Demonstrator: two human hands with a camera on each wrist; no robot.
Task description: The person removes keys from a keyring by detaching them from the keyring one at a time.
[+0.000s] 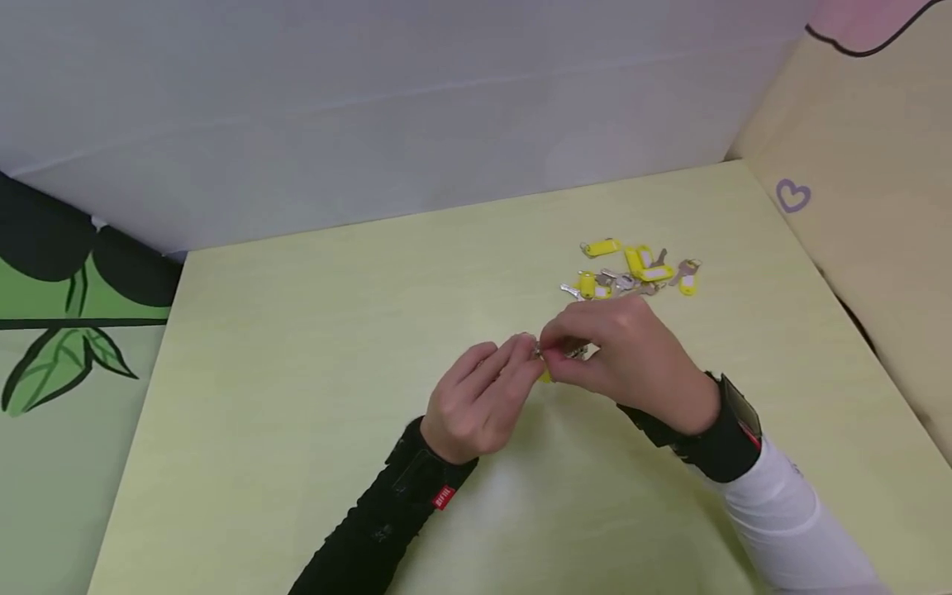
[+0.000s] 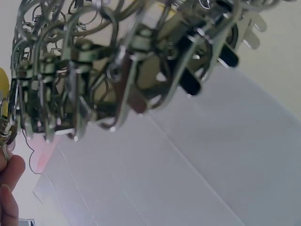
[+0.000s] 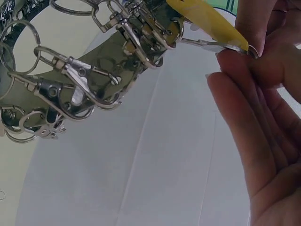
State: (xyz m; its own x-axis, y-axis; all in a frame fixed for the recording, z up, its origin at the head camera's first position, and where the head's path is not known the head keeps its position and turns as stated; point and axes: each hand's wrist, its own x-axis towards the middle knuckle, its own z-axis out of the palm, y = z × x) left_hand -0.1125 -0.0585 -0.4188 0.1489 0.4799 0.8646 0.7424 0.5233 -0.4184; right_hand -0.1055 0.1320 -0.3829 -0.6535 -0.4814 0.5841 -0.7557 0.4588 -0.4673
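Note:
My left hand point(image 1: 483, 405) and right hand point(image 1: 632, 351) meet fingertip to fingertip over the table. Between them is a yellow key tag point(image 1: 545, 377), mostly hidden by the fingers from above. In the right wrist view the tag point(image 3: 211, 21) lies beside a silver key point(image 3: 207, 44); fingers pinch the small split ring point(image 3: 254, 51) at their end. My left fingertips come to the tag and ring from the left, while my right thumb and forefinger pinch from the right. How the two hands share the ring I cannot tell.
Metal snap clips with rings point(image 3: 80, 77) line a curved band, close to both wrist cameras. Beyond my right hand a loose pile of keys point(image 1: 623, 282) with yellow tags point(image 1: 601, 247) lies on the pale table point(image 1: 297, 372). A fabric wall point(image 1: 409, 124) stands behind.

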